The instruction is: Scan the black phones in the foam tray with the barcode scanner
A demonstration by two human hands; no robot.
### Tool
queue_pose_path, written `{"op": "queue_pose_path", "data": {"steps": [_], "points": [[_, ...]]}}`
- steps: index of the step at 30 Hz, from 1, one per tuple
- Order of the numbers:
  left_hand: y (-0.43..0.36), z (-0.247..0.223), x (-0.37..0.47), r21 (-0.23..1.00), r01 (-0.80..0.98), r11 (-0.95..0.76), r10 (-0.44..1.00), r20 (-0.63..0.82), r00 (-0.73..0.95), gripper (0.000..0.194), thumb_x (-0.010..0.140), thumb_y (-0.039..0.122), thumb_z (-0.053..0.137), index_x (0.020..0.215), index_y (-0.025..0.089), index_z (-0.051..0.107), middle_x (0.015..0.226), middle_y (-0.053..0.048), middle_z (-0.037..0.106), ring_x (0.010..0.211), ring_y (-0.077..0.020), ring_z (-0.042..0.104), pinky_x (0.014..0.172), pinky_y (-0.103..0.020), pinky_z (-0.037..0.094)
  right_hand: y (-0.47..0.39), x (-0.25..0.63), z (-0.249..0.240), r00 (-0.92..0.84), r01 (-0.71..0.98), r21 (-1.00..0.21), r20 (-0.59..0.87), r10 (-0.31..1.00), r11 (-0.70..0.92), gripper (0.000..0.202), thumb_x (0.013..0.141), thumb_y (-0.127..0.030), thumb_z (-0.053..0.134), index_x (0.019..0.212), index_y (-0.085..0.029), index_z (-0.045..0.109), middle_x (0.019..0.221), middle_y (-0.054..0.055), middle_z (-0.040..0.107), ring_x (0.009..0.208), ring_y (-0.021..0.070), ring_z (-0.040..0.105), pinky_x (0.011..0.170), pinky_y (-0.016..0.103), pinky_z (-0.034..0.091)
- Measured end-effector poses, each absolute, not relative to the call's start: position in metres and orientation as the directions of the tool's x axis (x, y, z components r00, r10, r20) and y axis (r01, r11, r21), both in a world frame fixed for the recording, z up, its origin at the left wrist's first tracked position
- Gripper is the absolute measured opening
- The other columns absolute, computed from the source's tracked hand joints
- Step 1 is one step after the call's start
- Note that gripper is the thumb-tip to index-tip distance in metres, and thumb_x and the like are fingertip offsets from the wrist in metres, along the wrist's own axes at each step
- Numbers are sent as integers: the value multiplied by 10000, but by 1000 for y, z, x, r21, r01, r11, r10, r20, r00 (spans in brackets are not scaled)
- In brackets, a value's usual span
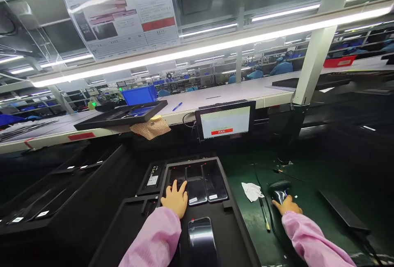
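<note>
My left hand (pixel 175 199) lies spread over a dark phone in the top left of a black tray (pixel 237 234), its fingers apart and holding nothing. Two more dark phones with white labels, a middle phone (pixel 195 185) and a right-hand phone (pixel 214 181), lie beside it. Lower in the tray rests a shiny-screened phone (pixel 202 240), partly cut off by the frame's bottom edge. On the green mat, my right hand (pixel 288 206) is closed on a glossy black barcode scanner (pixel 279 188); its grip is partly hidden by the hand.
A monitor (pixel 226 121) showing a red FAIL bar stands behind the tray. White crumpled tissue (pixel 252 192) and a cable (pixel 264 215) lie between tray and scanner. A dark flat panel (pixel 343 211) is at right. Black bins (pixel 92 185) with labelled items stand at left.
</note>
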State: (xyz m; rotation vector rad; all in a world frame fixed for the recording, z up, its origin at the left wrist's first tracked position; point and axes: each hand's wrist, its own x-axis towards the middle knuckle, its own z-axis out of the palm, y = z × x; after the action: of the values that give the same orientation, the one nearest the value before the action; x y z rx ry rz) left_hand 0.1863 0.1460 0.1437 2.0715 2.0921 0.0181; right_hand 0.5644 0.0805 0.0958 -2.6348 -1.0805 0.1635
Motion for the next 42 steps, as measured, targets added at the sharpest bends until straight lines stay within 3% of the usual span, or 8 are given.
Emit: {"op": "queue_pose_path", "data": {"steps": [3,6,8,11,16,22,30,42], "points": [[147,143,182,132,991,-12,993,-111,27,455,847,308,338,1291,371,413,1400,-66,360,1168,-322,386,786,-491,415,114,542,115,554,818,-308,190,811,-487,683,830,-419,292,1223,139,319,1106,386,472,1051,407,504,807,564,402],[148,141,175,133,988,-81,990,-102,95,475,834,330,370,1307,327,406,1402,-78,354,1180,-321,376,828,-464,406,165,506,147,183,962,-257,361,914,-92,530,844,-341,313,1243,-1,390,1262,214,463,1185,248,438,988,391,357],[150,138,172,132,988,-85,988,-120,101,495,827,347,388,1320,308,392,1415,-64,336,1199,-306,356,864,-442,394,194,478,166,-66,972,-177,432,900,156,415,818,-282,365,1167,-97,494,1297,113,469,1228,195,396,1033,340,313],[151,133,170,139,988,-66,986,-145,86,511,821,368,400,1328,312,376,1433,-35,306,1220,-284,333,903,-426,373,221,444,182,-263,937,-71,500,825,342,325,767,-186,401,1039,-138,572,1324,73,450,1235,229,388,1005,399,323],[150,131,170,154,986,-62,985,-148,85,510,816,364,394,1323,309,385,1433,-34,304,1224,-278,325,910,-419,363,237,428,187,-315,926,14,576,754,377,302,742,-118,400,983,-141,580,1333,79,436,1219,277,394,930,462,336],[148,135,170,159,986,-57,985,-154,82,512,815,363,396,1324,312,381,1433,-27,303,1225,-272,321,909,-412,362,241,430,185,-308,931,39,620,722,363,280,723,-106,407,940,-156,575,1319,56,456,1188,261,409,900,438,311],[151,137,172,163,985,-54,985,-151,79,510,812,357,408,1320,307,391,1424,-31,319,1220,-279,328,908,-410,366,235,432,190,-243,950,17,667,704,312,184,690,-107,450,830,-152,562,1235,41,543,819,194,499,656,335,321],[150,132,170,151,986,-63,988,-133,84,516,803,362,405,1316,309,396,1423,-34,322,1206,-275,342,890,-404,378,240,423,189,-270,948,35,619,738,317,214,661,-92,455,832,-139,575,1265,34,518,760,185,460,614,330,287]]}}
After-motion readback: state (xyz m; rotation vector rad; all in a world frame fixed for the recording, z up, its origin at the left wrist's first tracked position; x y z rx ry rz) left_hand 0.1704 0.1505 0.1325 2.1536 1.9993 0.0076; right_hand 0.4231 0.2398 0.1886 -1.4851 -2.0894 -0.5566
